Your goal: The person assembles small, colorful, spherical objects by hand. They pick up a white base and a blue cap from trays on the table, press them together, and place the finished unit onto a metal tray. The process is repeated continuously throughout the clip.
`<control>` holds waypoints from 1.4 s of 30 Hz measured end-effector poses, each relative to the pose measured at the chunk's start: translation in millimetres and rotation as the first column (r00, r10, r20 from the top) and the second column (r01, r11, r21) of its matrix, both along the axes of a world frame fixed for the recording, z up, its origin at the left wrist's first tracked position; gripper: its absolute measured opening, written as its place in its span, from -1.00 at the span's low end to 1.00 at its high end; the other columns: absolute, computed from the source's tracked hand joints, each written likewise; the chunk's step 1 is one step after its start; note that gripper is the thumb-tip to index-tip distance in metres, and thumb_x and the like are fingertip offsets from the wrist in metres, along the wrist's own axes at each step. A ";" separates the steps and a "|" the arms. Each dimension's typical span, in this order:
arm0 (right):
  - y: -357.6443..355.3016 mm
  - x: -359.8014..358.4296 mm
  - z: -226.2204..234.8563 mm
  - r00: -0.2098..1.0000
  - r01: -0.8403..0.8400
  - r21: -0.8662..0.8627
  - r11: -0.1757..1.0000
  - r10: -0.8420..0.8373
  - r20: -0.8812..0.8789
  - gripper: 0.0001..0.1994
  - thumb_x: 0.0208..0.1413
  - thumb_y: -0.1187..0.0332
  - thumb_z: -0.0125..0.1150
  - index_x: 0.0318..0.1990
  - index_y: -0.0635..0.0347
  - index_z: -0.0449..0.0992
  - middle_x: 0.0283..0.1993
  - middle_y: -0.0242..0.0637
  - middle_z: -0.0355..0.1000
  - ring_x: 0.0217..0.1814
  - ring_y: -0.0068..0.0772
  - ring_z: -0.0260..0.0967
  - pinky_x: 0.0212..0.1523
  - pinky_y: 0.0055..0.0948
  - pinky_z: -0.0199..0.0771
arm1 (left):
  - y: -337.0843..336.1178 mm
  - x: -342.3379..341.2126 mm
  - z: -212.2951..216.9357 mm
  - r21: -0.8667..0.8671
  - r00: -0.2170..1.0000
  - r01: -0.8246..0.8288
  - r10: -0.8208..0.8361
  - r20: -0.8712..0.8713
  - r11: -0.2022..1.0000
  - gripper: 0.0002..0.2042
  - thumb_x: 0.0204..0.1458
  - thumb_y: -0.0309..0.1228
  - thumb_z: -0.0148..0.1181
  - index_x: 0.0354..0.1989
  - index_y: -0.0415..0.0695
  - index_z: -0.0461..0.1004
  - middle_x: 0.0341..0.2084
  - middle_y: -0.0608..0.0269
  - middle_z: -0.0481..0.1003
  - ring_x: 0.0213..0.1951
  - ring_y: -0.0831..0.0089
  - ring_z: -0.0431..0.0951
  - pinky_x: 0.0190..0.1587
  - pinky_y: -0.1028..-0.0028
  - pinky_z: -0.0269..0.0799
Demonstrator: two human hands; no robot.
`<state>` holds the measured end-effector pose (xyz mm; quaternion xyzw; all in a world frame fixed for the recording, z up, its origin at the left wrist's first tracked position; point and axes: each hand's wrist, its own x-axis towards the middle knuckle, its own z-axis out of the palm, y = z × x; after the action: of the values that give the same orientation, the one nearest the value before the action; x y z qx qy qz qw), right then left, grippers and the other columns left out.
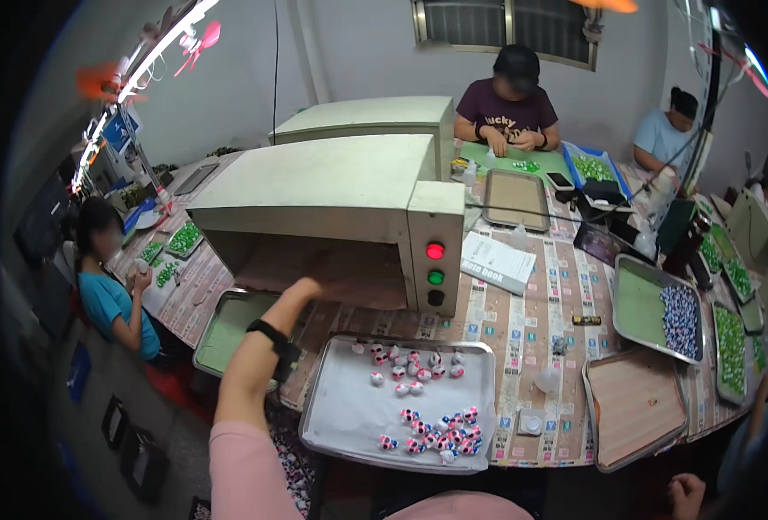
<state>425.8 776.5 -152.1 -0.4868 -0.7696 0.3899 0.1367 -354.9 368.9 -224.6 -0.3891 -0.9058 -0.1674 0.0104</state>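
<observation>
My left arm reaches across into the opening of a pale green box-shaped oven (315, 195). Past the wrist, my left hand (316, 286) is in the dark interior, so its fingers cannot be made out. A black band circles the forearm. Low at the right edge, away from the table things, my right hand (686, 497) hangs with its fingers curled in and nothing visible in it. Before the oven sits a metal tray (341, 425) lined with white paper. It carries small round white-and-pink pieces with dark spots (414, 368) and a cluster with blue parts (445, 436).
Red and green lights (436, 250) mark the oven's front panel. A notebook (498, 262) lies beside it. Rightward are a brown-lined tray (635, 407) and a tray of blue-and-white pieces (631, 303). A green-lined tray (232, 334) sits under the oven's left side. Several co-workers sit around.
</observation>
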 end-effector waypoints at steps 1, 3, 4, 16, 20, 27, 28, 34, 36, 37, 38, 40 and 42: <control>0.1 0.4 4.2 1.000 0.002 0.007 1.000 -0.002 0.031 -0.81 0.18 0.38 0.19 -0.10 0.26 0.56 -0.35 -0.44 0.48 -0.39 -0.68 0.33 -0.40 -0.64 0.34 | 9.5 -14.1 -29.3 0.119 0.982 -0.075 0.094 -0.166 0.990 -0.32 0.01 0.00 0.24 0.17 -0.26 0.30 0.17 -0.13 0.30 0.14 0.08 0.36 0.20 0.24 0.30; -11.8 -14.4 20.4 0.993 -0.035 0.087 0.996 0.024 0.120 -0.80 0.16 0.35 0.22 -0.13 0.27 0.57 -0.37 -0.42 0.48 -0.40 -0.67 0.34 -0.42 -0.61 0.34 | 27.6 -39.5 -72.0 0.266 0.904 -0.282 0.348 -0.249 0.922 -0.35 0.05 -0.03 0.20 0.20 -0.22 0.27 0.19 -0.07 0.30 0.13 0.11 0.37 0.19 0.24 0.31; -15.2 -19.5 27.0 0.990 -0.029 0.089 0.996 0.016 0.142 -0.80 0.16 0.35 0.22 -0.14 0.27 0.57 -0.37 -0.41 0.48 -0.40 -0.66 0.35 -0.41 -0.60 0.36 | 28.9 -50.9 -79.6 0.217 0.882 -0.418 0.451 -0.137 0.882 -0.36 0.06 -0.03 0.20 0.21 -0.22 0.27 0.19 -0.07 0.30 0.13 0.11 0.37 0.19 0.24 0.31; -48.8 -90.2 57.0 0.985 0.112 0.056 0.992 -0.118 0.127 -0.81 0.13 0.40 0.21 -0.18 0.33 0.56 -0.43 -0.38 0.47 -0.42 -0.60 0.34 -0.37 -0.54 0.38 | 22.7 -141.0 -123.5 -0.045 0.687 -0.714 0.712 0.141 0.698 -0.37 0.07 -0.05 0.18 0.21 -0.22 0.26 0.18 -0.05 0.30 0.12 0.13 0.37 0.18 0.25 0.31; -45.7 -87.9 47.0 0.957 0.200 0.066 0.978 -0.209 0.203 -0.84 0.00 0.41 0.26 -0.29 0.30 0.60 -0.49 -0.38 0.49 -0.47 -0.64 0.38 -0.45 -0.58 0.40 | 19.3 -156.4 -130.8 -0.029 0.674 -0.725 0.717 0.176 0.689 -0.38 0.07 -0.06 0.18 0.22 -0.21 0.25 0.18 -0.04 0.30 0.12 0.14 0.37 0.17 0.25 0.31; -43.8 -112.5 35.1 0.960 0.158 0.157 0.975 -0.189 0.206 -0.85 -0.05 0.40 0.31 -0.32 0.26 0.65 -0.50 -0.32 0.55 -0.46 -0.61 0.47 -0.42 -0.56 0.44 | 18.4 -166.7 -133.5 0.048 0.678 -0.718 0.682 0.273 0.695 -0.38 0.08 -0.08 0.17 0.22 -0.21 0.24 0.18 -0.02 0.30 0.12 0.15 0.38 0.17 0.25 0.32; -42.9 -109.7 29.2 0.964 0.151 0.147 0.978 -0.178 0.197 -0.84 -0.05 0.38 0.31 -0.32 0.26 0.64 -0.51 -0.31 0.55 -0.47 -0.61 0.46 -0.45 -0.56 0.42 | 17.8 -163.9 -131.4 0.071 0.682 -0.714 0.668 0.298 0.697 -0.39 0.08 -0.08 0.17 0.22 -0.21 0.24 0.18 -0.02 0.30 0.12 0.15 0.38 0.17 0.25 0.32; -40.7 -124.5 20.3 0.967 0.156 0.105 0.982 -0.173 0.184 -0.83 -0.08 0.38 0.33 -0.31 0.23 0.66 -0.52 -0.27 0.56 -0.47 -0.58 0.49 -0.41 -0.53 0.45 | 21.1 -134.5 -118.8 0.287 0.681 -0.691 0.463 0.567 0.664 -0.39 0.09 -0.09 0.16 0.22 -0.21 0.24 0.18 -0.01 0.30 0.12 0.16 0.38 0.16 0.25 0.32; -38.4 -128.6 15.2 0.976 0.126 0.096 0.987 -0.141 0.163 -0.83 -0.07 0.39 0.32 -0.30 0.24 0.66 -0.50 -0.27 0.56 -0.46 -0.57 0.50 -0.39 -0.53 0.47 | 22.2 -115.0 -108.3 0.357 0.655 -0.695 0.346 0.672 0.624 -0.40 0.09 -0.09 0.16 0.23 -0.20 0.23 0.18 0.00 0.30 0.12 0.17 0.38 0.16 0.25 0.32; -38.8 -128.9 13.6 0.980 0.119 0.084 0.989 -0.130 0.153 -0.82 -0.07 0.39 0.32 -0.29 0.24 0.66 -0.49 -0.27 0.56 -0.46 -0.57 0.50 -0.39 -0.54 0.47 | 25.2 -105.0 -106.3 0.382 0.632 -0.700 0.274 0.725 0.603 -0.40 0.09 -0.10 0.16 0.23 -0.20 0.23 0.18 0.00 0.30 0.12 0.17 0.38 0.16 0.25 0.32; -39.1 -129.0 11.5 0.983 0.111 0.071 0.991 -0.120 0.142 -0.82 -0.06 0.38 0.33 -0.29 0.24 0.66 -0.49 -0.27 0.57 -0.46 -0.56 0.50 -0.39 -0.54 0.47 | 24.8 -96.0 -105.9 0.401 0.606 -0.708 0.208 0.768 0.581 -0.40 0.09 -0.10 0.16 0.23 -0.20 0.23 0.18 0.00 0.30 0.12 0.17 0.38 0.16 0.25 0.32; -40.0 -126.3 5.8 0.987 0.097 0.061 0.993 -0.104 0.123 -0.81 -0.06 0.37 0.33 -0.28 0.23 0.66 -0.48 -0.27 0.57 -0.46 -0.56 0.50 -0.39 -0.54 0.46 | 26.7 -77.9 -103.3 0.426 0.551 -0.721 0.079 0.831 0.546 -0.40 0.09 -0.10 0.15 0.23 -0.20 0.23 0.18 0.01 0.30 0.12 0.17 0.38 0.16 0.25 0.32; -41.3 -120.9 -1.3 0.990 0.082 0.062 0.995 -0.088 0.107 -0.81 -0.05 0.36 0.33 -0.26 0.22 0.66 -0.48 -0.27 0.57 -0.46 -0.57 0.49 -0.40 -0.54 0.46 | 28.9 -63.4 -100.5 0.437 0.493 -0.737 -0.033 0.869 0.515 -0.40 0.10 -0.11 0.15 0.23 -0.20 0.23 0.18 0.01 0.30 0.12 0.18 0.38 0.16 0.25 0.32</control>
<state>304.9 735.2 -153.4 -0.5355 -0.7655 0.3342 0.1247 -418.3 397.7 -325.2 0.0011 -0.7015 -0.6875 -0.1877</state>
